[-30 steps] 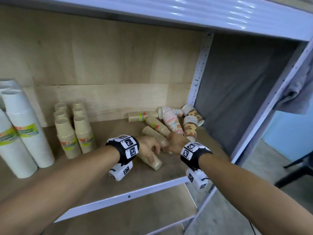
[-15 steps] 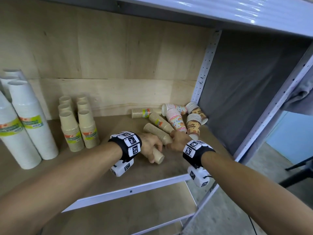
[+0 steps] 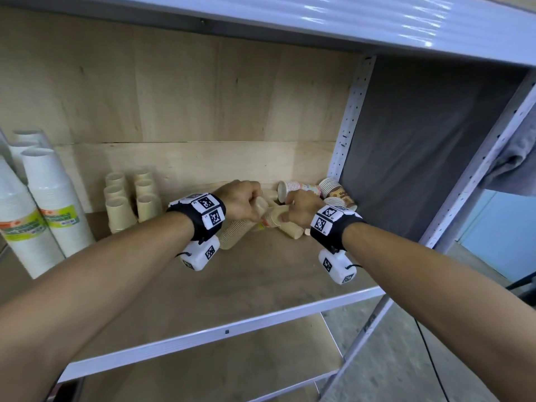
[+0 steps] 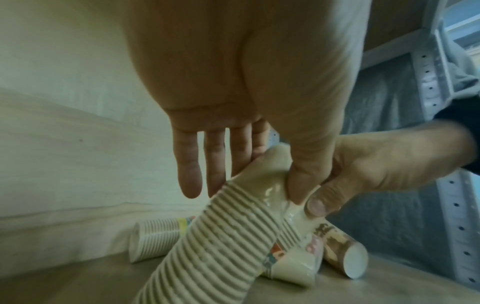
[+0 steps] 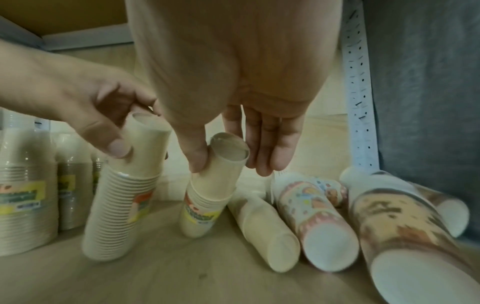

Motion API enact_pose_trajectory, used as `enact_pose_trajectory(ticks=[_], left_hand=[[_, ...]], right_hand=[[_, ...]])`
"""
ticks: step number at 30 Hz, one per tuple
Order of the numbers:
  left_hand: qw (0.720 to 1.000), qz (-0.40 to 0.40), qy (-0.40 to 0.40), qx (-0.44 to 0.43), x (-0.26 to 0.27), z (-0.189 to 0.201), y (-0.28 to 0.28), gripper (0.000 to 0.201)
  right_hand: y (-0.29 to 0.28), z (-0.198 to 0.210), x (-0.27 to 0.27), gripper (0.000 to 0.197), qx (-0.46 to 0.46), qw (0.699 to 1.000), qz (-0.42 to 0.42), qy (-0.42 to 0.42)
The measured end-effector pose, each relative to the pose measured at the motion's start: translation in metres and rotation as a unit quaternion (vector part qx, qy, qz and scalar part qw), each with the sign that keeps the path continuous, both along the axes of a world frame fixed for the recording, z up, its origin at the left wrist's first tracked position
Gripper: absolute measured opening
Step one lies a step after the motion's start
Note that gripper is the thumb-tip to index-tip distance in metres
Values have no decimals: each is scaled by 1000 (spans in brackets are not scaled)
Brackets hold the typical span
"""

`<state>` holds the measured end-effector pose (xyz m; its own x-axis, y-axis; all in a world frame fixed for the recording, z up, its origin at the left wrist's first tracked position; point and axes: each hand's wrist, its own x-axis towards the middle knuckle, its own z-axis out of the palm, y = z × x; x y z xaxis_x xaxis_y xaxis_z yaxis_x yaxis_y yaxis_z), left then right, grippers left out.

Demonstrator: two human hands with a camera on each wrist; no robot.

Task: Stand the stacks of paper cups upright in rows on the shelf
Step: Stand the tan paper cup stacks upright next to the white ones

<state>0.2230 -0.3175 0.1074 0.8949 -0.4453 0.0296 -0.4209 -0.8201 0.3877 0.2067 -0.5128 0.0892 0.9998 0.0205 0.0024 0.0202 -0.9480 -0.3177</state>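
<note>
My left hand (image 3: pixel 252 204) pinches the top end of a plain beige cup stack (image 3: pixel 235 233), which leans with its ribbed lower end on the wooden shelf (image 3: pixel 261 285). In the left wrist view the thumb and fingers of the left hand (image 4: pixel 259 181) hold that beige stack (image 4: pixel 221 236) at its narrow end. My right hand (image 3: pixel 293 210) grips the top of a second, labelled beige stack (image 3: pixel 272 220). The right wrist view shows the right hand (image 5: pixel 231 162) round this labelled stack (image 5: pixel 205 201), nearly upright, with the left-held stack (image 5: pixel 119 205) beside it.
Several stacks lie on their sides at the right: a plain beige one (image 5: pixel 265 226), a pink patterned one (image 5: pixel 311 216), a brown one (image 5: pixel 389 226). Upright beige stacks (image 3: pixel 127 204) stand in rows at the back left, tall white stacks (image 3: pixel 43 213) further left. A perforated post (image 3: pixel 348 126) bounds the right.
Both hands have moved deeper onto the shelf and raised the ends of their two beige stacks from lying flat to steeply tilted, nearly upright.
</note>
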Motion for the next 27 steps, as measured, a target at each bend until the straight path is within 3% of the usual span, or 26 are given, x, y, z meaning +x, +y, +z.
enact_pose_trajectory(ticks=[7,13,27], left_hand=[[993,90,-46,-57,19,17,20,40],[985,134,-19,-109,28,7,32,41],[979,143,27,-145,35,-7,40,49]], right_hand=[[29,28,18,35,-9,998,46,-34],[55,34,31,33,19,996,76,-46],[77,33,51,41,26,993,105,-37]])
